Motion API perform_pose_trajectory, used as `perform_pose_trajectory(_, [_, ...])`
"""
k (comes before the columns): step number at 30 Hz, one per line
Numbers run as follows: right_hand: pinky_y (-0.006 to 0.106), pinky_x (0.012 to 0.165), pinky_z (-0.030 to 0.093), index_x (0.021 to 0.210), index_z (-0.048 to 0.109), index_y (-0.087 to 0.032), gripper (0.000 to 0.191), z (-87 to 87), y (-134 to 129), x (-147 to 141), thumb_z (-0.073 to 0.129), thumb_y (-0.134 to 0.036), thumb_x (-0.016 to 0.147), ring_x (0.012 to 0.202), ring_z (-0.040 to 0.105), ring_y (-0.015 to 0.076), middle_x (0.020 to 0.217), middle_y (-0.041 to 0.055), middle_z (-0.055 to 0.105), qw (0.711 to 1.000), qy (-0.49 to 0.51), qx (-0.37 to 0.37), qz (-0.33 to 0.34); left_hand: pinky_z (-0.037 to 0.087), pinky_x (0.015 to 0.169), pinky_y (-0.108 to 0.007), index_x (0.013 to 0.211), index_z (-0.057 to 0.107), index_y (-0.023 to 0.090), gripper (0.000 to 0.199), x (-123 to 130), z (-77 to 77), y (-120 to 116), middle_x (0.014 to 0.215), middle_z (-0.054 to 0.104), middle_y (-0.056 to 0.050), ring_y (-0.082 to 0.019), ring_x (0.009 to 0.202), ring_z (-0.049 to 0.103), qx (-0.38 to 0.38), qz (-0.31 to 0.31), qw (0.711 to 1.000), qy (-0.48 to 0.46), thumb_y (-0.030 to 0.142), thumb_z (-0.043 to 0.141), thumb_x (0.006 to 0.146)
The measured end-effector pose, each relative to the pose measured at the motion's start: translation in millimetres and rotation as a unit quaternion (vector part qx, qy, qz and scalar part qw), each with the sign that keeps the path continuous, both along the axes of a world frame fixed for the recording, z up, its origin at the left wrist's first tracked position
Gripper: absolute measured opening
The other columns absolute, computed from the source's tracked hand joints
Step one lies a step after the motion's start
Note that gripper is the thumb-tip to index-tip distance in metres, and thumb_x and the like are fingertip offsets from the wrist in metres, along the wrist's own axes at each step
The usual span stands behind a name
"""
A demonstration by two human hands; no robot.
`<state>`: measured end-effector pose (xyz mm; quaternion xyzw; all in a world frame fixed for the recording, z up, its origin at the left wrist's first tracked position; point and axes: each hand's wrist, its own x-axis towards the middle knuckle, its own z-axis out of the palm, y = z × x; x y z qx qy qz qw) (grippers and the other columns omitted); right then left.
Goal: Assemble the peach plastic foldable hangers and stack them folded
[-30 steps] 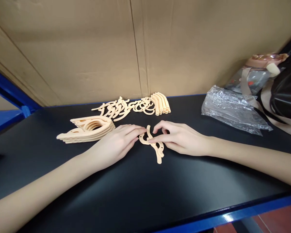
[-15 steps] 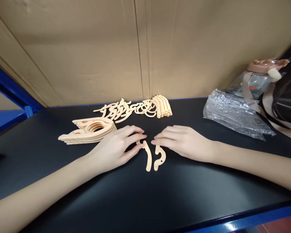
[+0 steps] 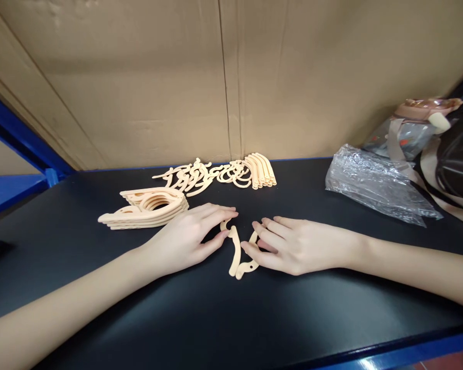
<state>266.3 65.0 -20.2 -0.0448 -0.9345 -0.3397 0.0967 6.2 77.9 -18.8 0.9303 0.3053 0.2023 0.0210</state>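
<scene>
My left hand has thumb and fingers closed around the upper end of a beige plastic hanger piece, whose slim curved arm points toward me. Part of that piece is hidden behind my fingertips. My right hand is curled over a second beige hanger piece with a small round hole in it. My fingers cover its middle. The lower ends of the two pieces lie close together on the black tabletop; I cannot tell whether they touch.
Left of my left hand is a stack of beige folding hangers. Behind lie loose hooks and arms and a row of curved arms, near a cardboard wall. A clear plastic bag, a strapped bottle and a dark bag are at right.
My right hand has come down toward me and closed over the right piece, which has turned and shifted so its lower end is nearer the left piece. My left hand has barely moved.
</scene>
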Motion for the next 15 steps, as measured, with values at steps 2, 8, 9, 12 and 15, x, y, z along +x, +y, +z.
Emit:
perform_pose_trajectory(2, [0.035,0.065,0.056,0.117,0.059,-0.005,0.028,-1.1,-1,0,0.045,-0.009,0.093,0.085,0.070,0.0269,0.102,0.0216,0.069,1.000,0.008,-0.006,0.005,0.054,0.092,-0.035,0.124,0.056,0.017,0.033,0,0.5,0,0.120,0.066,-0.009,-0.021,0.110,0.063,-0.004,0.001,1.000,-0.004,0.026,0.048,0.094])
perform_pose_trajectory(8, [0.038,0.063,0.057,0.103,0.066,-0.005,0.052,-6.2,-1,-3,0.034,-0.045,0.099,0.083,0.071,0.0300,0.101,0.0239,0.070,0.998,0.038,-0.044,-0.018,0.053,0.093,-0.036,0.124,0.056,0.016,0.035,0,1.5,-1,0.122,0.064,-0.009,-0.022,0.111,0.061,-0.011,0.002,1.000,0.008,0.030,0.051,0.093])
perform_pose_trajectory(9, [0.038,0.063,0.057,0.101,0.067,-0.005,0.055,-6.3,-2,-3,0.033,-0.048,0.099,0.081,0.071,0.0289,0.100,0.0228,0.071,0.998,0.044,-0.049,-0.020,0.053,0.094,-0.036,0.125,0.055,0.016,0.036,0,1.6,-1,0.123,0.064,-0.009,-0.022,0.112,0.061,-0.010,0.000,1.000,0.011,0.031,0.051,0.092])
perform_pose_trajectory(12, [0.035,0.065,0.056,0.103,0.068,-0.008,0.049,-3.0,-5,-4,0.036,-0.046,0.099,0.086,0.069,0.0257,0.103,0.0174,0.071,0.998,0.052,-0.039,0.009,0.052,0.095,-0.035,0.127,0.053,0.015,0.037,-1,1.8,-1,0.124,0.063,-0.009,-0.020,0.113,0.060,-0.010,-0.004,1.000,0.017,0.031,0.051,0.093])
perform_pose_trajectory(15, [0.032,0.070,0.054,0.117,0.064,-0.008,0.035,4.9,-14,-8,0.044,-0.029,0.097,0.096,0.065,0.0237,0.113,0.0129,0.068,0.998,0.011,-0.011,0.060,0.052,0.093,-0.033,0.128,0.051,0.015,0.037,-2,2.2,-1,0.122,0.063,-0.009,-0.019,0.111,0.060,-0.012,-0.007,1.000,0.016,0.029,0.050,0.094])
